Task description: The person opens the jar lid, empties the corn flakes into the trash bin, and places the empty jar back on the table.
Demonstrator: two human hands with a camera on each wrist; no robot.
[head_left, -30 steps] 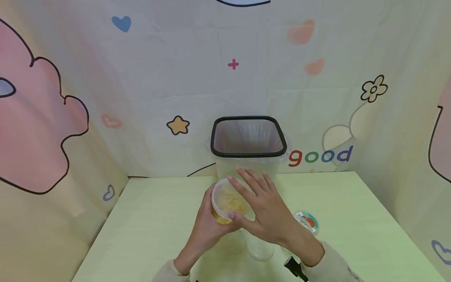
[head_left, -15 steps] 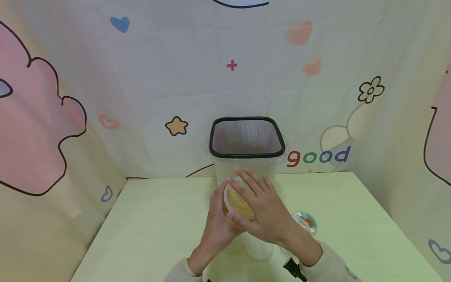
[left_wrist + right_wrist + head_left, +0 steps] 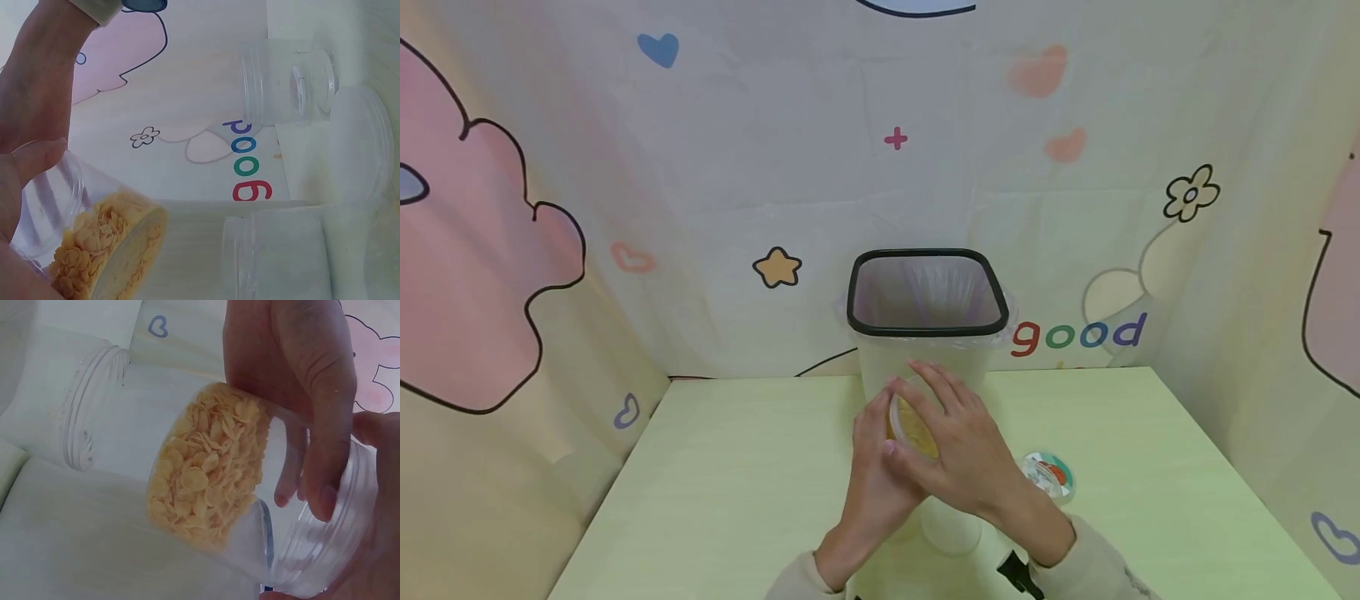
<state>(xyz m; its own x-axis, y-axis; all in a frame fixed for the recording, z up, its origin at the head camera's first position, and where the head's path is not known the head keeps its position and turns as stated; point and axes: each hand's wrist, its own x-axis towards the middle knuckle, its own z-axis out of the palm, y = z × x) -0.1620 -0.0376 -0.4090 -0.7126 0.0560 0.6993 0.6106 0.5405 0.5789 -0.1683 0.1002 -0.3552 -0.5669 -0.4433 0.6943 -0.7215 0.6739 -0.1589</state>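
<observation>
A clear plastic jar half filled with yellow flakes, like cereal flakes, is held tilted above the table. My left hand grips it around the side; in the right wrist view its thumb and fingers wrap the jar near the lid end. Over the top, my right hand holds the clear lid, thumb on the near edge and fingers along the far edge. The flakes lie toward the jar's base. Much of the lid is hidden behind my right hand in the head view.
A bin with a black rim and a bag liner stands at the back. A clear jar and another clear jar stand on the table. A translucent disc lies nearby. A round printed label shows at right.
My left hand has moved right with the jar, coming in under my right hand and turning the jar slightly. My right hand's fingers have drawn closer around the lid.
</observation>
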